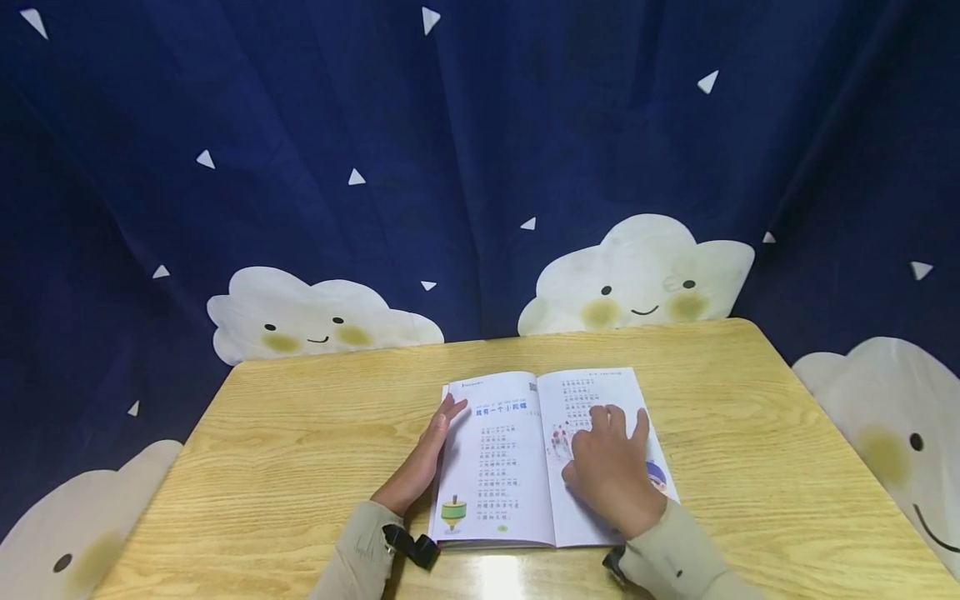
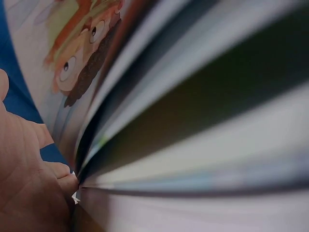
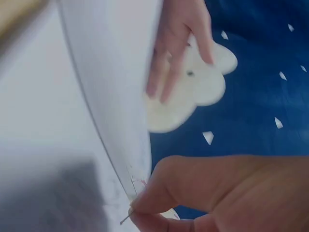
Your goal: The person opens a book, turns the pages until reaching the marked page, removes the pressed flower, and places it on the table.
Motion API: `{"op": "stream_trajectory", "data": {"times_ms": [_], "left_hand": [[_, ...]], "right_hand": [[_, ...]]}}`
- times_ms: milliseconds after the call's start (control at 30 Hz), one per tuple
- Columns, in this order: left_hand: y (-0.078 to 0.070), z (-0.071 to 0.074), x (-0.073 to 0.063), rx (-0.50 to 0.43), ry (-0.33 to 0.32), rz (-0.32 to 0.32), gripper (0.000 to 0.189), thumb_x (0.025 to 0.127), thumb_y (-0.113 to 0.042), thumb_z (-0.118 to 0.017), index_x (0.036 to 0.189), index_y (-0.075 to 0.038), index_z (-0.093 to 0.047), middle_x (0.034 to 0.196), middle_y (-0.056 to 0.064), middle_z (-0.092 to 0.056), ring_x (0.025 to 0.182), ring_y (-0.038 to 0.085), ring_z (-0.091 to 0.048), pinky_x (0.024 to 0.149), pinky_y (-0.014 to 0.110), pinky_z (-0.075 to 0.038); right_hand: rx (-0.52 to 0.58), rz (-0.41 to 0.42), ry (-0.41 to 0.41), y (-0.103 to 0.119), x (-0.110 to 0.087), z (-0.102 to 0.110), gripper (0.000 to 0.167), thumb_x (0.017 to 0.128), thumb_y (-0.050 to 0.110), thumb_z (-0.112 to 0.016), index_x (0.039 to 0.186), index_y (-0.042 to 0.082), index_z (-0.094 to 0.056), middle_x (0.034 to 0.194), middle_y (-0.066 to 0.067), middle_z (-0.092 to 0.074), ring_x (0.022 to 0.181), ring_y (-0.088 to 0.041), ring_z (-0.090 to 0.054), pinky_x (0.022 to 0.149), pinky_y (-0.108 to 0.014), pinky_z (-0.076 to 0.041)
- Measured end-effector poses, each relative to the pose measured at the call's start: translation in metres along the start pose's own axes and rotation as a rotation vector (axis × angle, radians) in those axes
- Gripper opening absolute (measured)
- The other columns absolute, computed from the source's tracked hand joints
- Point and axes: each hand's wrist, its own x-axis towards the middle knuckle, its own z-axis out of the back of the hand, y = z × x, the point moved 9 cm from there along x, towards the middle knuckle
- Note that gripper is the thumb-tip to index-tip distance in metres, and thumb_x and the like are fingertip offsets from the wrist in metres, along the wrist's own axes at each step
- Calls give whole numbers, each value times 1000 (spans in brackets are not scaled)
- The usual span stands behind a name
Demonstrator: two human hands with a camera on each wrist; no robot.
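Observation:
An open book with printed text and small pictures lies on the table. My left hand stands on its side at the book's left edge, fingers extended along it. The left wrist view shows that hand beside the fanned page edges, near a page with a cartoon face. Over the right page rests my right hand, its fingers spread and bent a little. In the right wrist view its thumb and a finger meet at the page surface; no held object is plain to see.
The wooden table extends around the book on all sides. Behind it hangs a dark blue curtain with white clouds and small white shapes. Black straps sit at the cuffs of the beige sleeves.

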Motion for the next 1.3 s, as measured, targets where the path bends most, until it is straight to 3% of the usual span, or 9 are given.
{"op": "stream_trajectory", "data": {"times_ms": [167, 333, 433, 600, 700, 967, 1300], "left_hand": [[0, -2, 2, 1, 11, -3, 56, 104, -48, -12, 153, -27, -29, 163, -1, 4, 147, 23, 7, 114, 58, 2], [-3, 0, 2, 3, 13, -11, 56, 105, -46, -12, 153, -24, -29, 163, 1, 4, 148, 26, 8, 114, 59, 3], [-5, 3, 0, 9, 5, -10, 55, 105, -46, -12, 153, -24, -29, 163, 2, 4, 148, 27, 8, 113, 59, 4], [-5, 10, -6, 21, -7, -16, 54, 106, -42, -13, 153, -22, -29, 163, 4, 4, 148, 28, 8, 113, 60, 5], [-2, 16, -11, 12, -23, -10, 53, 106, -40, -14, 153, -20, -29, 163, 6, 3, 148, 28, 8, 113, 60, 5], [2, 16, -12, 4, -23, -2, 55, 105, -45, -13, 153, -23, -28, 163, 4, 3, 148, 27, 8, 113, 59, 4], [6, 7, -7, -9, -3, -1, 56, 105, -45, -13, 154, -21, -27, 163, 4, 2, 148, 27, 6, 114, 59, 3]], "right_hand": [[115, -126, 82, -38, 10, 13, 18, 77, 17, -67, 64, 6, -59, 127, -33, -47, 126, -52, -31, 101, -75, -5], [230, -233, 74, -89, 16, 27, 21, 79, 17, -66, 61, 11, -57, 134, -35, -40, 126, -57, -25, 98, -77, -3], [282, -262, 59, -119, 19, 33, 24, 80, 16, -61, 58, 11, -54, 128, -34, -41, 121, -58, -26, 92, -78, -5], [305, -303, 84, -157, 23, 29, 32, 83, 20, -59, 55, 10, -48, 96, -25, -42, 97, -50, -30, 77, -72, -16], [301, -324, 127, -170, 25, 20, 32, 84, 23, -59, 57, 9, -48, 88, -20, -40, 91, -46, -30, 74, -70, -17], [234, -387, 270, -189, 22, -7, 31, 85, 28, -62, 80, -2, -62, 96, -30, -45, 99, -54, -34, 81, -78, -19], [204, -456, 299, -204, 10, -16, 34, 84, 25, -62, 88, -8, -60, 96, -32, -46, 98, -54, -35, 81, -80, -22]]}}
